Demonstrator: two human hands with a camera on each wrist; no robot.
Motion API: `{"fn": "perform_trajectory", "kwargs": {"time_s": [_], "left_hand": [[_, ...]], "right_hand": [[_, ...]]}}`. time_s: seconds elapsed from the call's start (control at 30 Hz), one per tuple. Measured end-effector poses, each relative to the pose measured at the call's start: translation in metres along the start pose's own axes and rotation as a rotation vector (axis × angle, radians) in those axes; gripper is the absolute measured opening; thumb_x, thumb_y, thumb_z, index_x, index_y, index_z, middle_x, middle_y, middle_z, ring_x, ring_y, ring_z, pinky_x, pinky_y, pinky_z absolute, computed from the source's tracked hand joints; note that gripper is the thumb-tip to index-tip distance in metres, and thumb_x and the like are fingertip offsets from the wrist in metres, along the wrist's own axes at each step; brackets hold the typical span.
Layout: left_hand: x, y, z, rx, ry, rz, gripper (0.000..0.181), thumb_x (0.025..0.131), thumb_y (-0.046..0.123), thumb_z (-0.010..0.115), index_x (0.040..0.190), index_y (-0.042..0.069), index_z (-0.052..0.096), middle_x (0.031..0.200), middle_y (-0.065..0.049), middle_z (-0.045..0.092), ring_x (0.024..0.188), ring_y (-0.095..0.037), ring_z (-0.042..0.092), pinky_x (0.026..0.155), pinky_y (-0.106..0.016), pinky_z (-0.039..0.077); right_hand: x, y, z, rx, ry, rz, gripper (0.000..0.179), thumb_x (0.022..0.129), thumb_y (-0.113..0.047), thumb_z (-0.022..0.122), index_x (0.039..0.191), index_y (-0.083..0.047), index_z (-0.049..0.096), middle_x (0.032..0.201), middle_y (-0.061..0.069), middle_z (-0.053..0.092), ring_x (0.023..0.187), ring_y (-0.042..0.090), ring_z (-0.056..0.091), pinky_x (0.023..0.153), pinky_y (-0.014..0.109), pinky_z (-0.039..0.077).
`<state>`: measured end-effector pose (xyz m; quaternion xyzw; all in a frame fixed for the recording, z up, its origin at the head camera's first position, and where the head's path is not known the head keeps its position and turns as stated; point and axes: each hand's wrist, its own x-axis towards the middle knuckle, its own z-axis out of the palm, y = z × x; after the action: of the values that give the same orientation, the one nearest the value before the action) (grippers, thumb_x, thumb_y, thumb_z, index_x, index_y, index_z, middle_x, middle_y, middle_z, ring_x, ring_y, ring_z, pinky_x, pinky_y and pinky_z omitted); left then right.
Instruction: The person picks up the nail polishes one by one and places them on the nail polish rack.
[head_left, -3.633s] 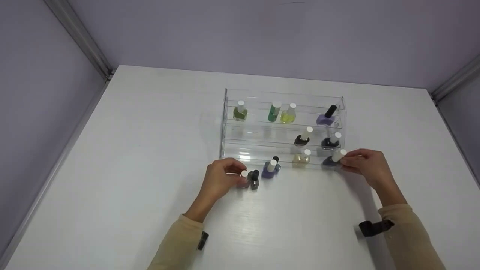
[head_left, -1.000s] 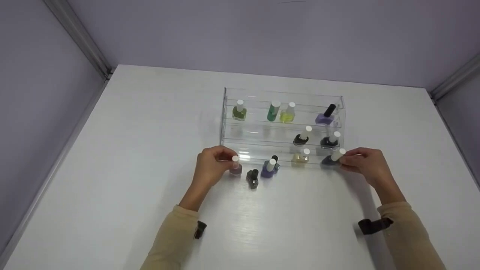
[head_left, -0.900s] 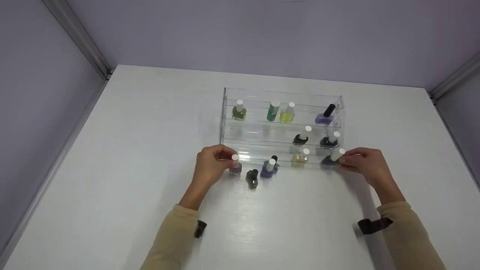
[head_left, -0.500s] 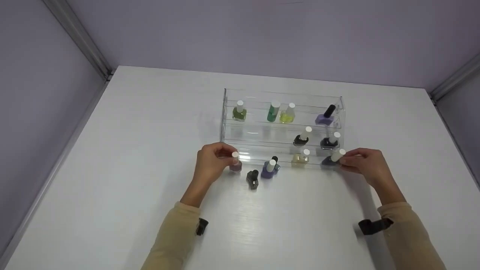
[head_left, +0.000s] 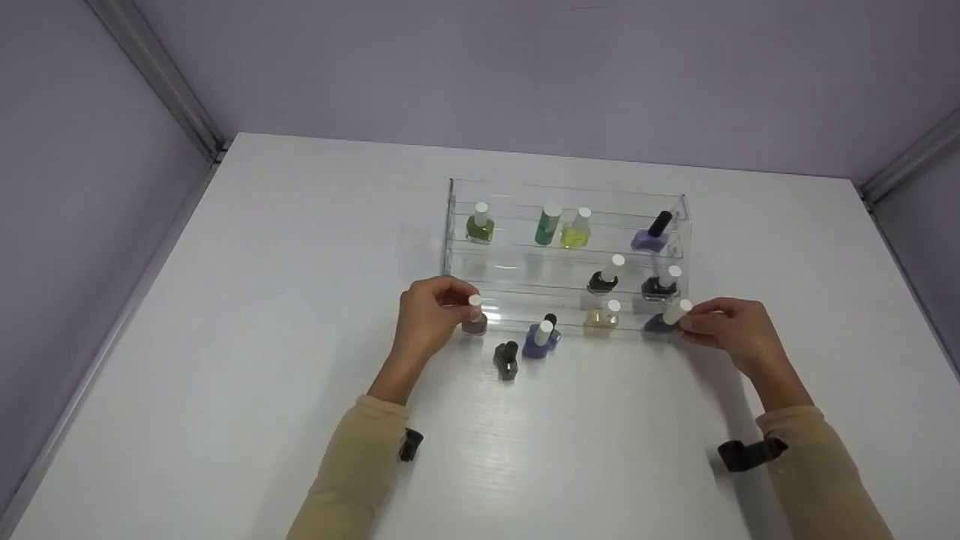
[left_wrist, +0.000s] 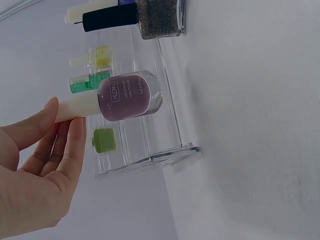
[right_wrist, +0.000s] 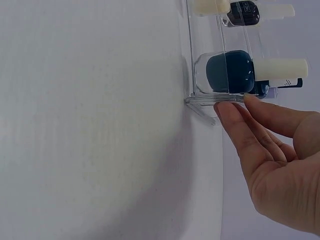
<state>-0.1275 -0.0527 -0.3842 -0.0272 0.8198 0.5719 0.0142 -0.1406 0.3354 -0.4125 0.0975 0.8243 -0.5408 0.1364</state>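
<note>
My left hand pinches the white cap of a mauve nail polish bottle. The bottle is upright at the front left end of a clear acrylic rack, overlapping its front edge in the head view. At the rack's other end, my right hand pinches the side panel between thumb and fingers. Just inside that panel stands a dark teal nail polish with a white cap, in the front tier. A cream polish shares that tier.
On the table before the rack are a glittery dark polish and a purple polish, with a black-capped bottle partly behind it. Higher tiers hold olive, green, yellow, lilac and dark polishes.
My left hand has taken the mauve bottle from beside the glittery one, first leftward, then forward to the rack's front left end. The right hand has stayed at the side panel.
</note>
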Motion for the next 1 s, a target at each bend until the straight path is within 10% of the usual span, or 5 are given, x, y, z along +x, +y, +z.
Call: {"fn": "perform_trajectory", "kwargs": {"time_s": [1.0], "left_hand": [[0.015, 0.020, 0.003, 0.045, -0.018, 0.039, 0.017, 0.072, -0.003, 0.073, 0.086, 0.004, 0.069, 0.081, -0.005, 0.065, 0.078, -0.016, 0.062, 0.068, -0.026, 0.049]], "right_hand": [[0.000, 0.000, 0.001, -0.021, 0.007, -0.035, 0.034, 0.087, -0.010, 0.062, 0.108, 0.014, 0.053, 0.091, 0.006, 0.064, 0.082, 0.016, 0.066, 0.074, 0.029, 0.052]]}}
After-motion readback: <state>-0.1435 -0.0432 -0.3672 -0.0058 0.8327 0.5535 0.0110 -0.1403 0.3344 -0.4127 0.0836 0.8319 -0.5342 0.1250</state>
